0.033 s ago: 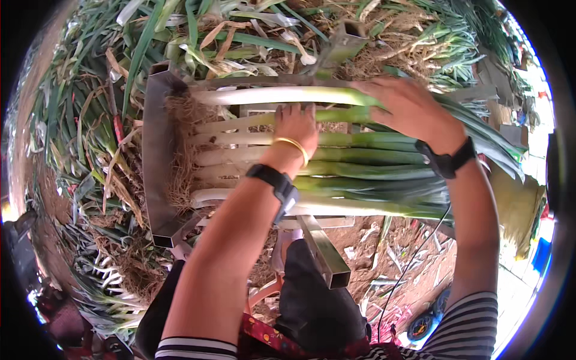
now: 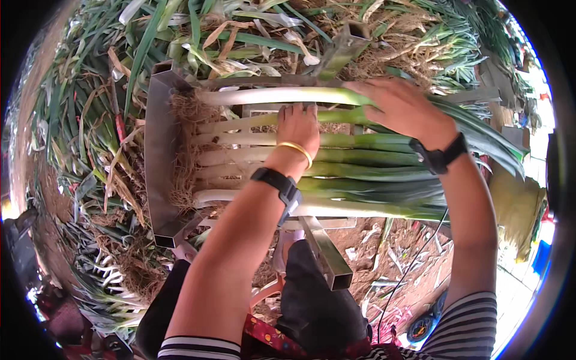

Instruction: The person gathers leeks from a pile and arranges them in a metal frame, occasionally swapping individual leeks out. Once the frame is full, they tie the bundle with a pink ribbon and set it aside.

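Several long leeks lie side by side across a metal frame, their roots against an upright metal plate on the left. My left hand is curled over the second leek from the far side, its fingertips partly hidden. At the far edge, my right hand holds the farthest leek where white turns to green; the thumb is on the near side, fingers over the top. The leaves of these leeks run off to the right beneath my right hand and wrist.
Loose leeks and leaves are heaped beyond and left of the frame. A square metal tube sticks out toward me above my legs. A thin black cable hangs at the right. Leaf scraps lie on the brown ground.
My right hand has shifted slightly to the left along the farthest leek. My left hand and the row of leeks look almost the same.
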`<state>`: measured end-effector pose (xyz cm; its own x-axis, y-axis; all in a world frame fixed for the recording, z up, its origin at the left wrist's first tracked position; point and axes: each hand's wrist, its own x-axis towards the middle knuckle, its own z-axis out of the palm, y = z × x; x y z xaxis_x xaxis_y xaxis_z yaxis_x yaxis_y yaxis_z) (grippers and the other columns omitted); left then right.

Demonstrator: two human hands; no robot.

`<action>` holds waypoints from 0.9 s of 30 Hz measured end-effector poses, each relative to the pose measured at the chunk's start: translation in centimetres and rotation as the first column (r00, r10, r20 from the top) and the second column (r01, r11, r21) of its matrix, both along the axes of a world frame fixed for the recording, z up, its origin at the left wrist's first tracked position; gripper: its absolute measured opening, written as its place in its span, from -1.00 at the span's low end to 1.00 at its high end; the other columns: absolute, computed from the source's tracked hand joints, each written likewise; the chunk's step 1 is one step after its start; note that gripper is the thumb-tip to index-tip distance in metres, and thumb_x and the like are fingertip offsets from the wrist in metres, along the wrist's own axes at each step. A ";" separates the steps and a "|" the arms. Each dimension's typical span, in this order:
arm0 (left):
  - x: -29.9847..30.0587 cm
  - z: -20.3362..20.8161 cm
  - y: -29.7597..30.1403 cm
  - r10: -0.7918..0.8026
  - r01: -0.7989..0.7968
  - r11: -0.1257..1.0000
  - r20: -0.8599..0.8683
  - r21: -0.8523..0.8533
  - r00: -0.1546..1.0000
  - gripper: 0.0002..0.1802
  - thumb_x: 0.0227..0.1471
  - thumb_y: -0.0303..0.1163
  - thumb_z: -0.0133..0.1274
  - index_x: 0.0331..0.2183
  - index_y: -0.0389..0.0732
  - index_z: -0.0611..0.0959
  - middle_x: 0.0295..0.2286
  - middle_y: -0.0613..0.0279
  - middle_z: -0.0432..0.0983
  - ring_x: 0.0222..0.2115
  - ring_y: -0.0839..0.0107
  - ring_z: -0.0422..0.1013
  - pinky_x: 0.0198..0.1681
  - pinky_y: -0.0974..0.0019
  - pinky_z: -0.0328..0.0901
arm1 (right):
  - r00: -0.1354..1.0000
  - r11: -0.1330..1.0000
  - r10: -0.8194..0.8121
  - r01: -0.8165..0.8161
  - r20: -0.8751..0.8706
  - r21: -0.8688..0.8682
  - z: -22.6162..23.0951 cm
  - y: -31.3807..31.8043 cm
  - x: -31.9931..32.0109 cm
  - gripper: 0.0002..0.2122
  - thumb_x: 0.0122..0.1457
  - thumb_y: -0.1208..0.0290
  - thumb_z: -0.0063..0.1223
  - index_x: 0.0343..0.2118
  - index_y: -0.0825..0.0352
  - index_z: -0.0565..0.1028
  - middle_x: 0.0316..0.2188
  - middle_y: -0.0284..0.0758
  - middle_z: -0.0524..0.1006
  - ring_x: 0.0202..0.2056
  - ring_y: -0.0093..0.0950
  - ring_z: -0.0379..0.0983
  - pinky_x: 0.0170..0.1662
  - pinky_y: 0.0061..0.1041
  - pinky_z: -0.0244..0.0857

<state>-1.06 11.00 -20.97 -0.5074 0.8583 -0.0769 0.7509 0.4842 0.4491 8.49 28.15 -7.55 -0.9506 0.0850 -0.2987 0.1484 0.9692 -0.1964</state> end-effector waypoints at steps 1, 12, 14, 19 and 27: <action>0.1 -1.0 0.0 0.070 -0.073 0.993 0.035 0.088 0.997 -0.63 -0.02 -0.39 0.00 -0.10 -0.19 0.47 -0.16 -0.08 0.37 -0.08 0.01 0.25 0.02 0.04 0.12 | 1.000 0.999 -0.002 0.002 -0.002 -0.049 -1.7 -0.2 -0.6 -0.52 0.01 0.37 -0.02 0.07 0.18 0.30 -0.18 -0.15 0.43 -0.21 -0.18 0.39 -0.13 -0.30 0.28; 1.2 -1.9 -0.8 0.060 -0.060 0.908 0.014 0.415 0.998 -0.67 -0.21 -0.55 0.09 -0.27 -0.16 0.53 -0.35 0.10 0.40 -0.26 0.09 0.31 -0.12 0.12 0.19 | 0.991 0.987 -0.120 0.113 0.058 0.111 -6.9 3.4 2.4 -0.60 0.10 0.30 -0.06 0.03 0.25 0.33 -0.01 -0.19 0.34 -0.01 -0.18 0.26 0.04 -0.21 0.15; 1.1 -2.3 -0.8 -0.002 0.030 0.911 -0.068 0.412 0.998 -0.61 -0.23 -0.56 0.09 -0.23 -0.15 0.50 -0.31 0.15 0.37 -0.22 0.13 0.27 -0.11 0.14 0.18 | 0.992 0.973 0.049 -0.021 -0.116 0.229 -8.3 4.8 2.3 -0.62 0.12 0.30 -0.08 0.01 0.30 0.34 -0.01 -0.17 0.35 -0.02 -0.15 0.28 0.04 -0.22 0.18; 0.3 -2.3 -1.5 -0.054 0.108 0.896 -0.136 0.431 0.989 -0.62 -0.23 -0.55 0.10 -0.24 -0.13 0.51 -0.28 0.16 0.35 -0.20 0.14 0.26 -0.10 0.14 0.19 | 0.985 0.991 -0.113 0.122 0.129 -0.059 -8.5 1.8 -0.7 -0.62 0.13 0.25 -0.09 0.01 0.23 0.33 -0.04 -0.15 0.39 -0.06 -0.16 0.34 -0.01 -0.22 0.23; -1.1 -0.3 -2.9 0.015 0.014 0.979 -0.141 0.204 0.990 -0.55 -0.11 -0.28 0.12 -0.11 -0.11 0.44 -0.13 0.07 0.30 -0.07 0.11 0.20 0.04 0.05 0.08 | 0.991 0.990 -0.113 0.119 0.074 -0.074 -9.7 0.7 1.4 -0.57 0.18 0.06 -0.18 0.03 0.18 0.32 -0.05 -0.21 0.40 -0.07 -0.16 0.34 -0.02 -0.22 0.23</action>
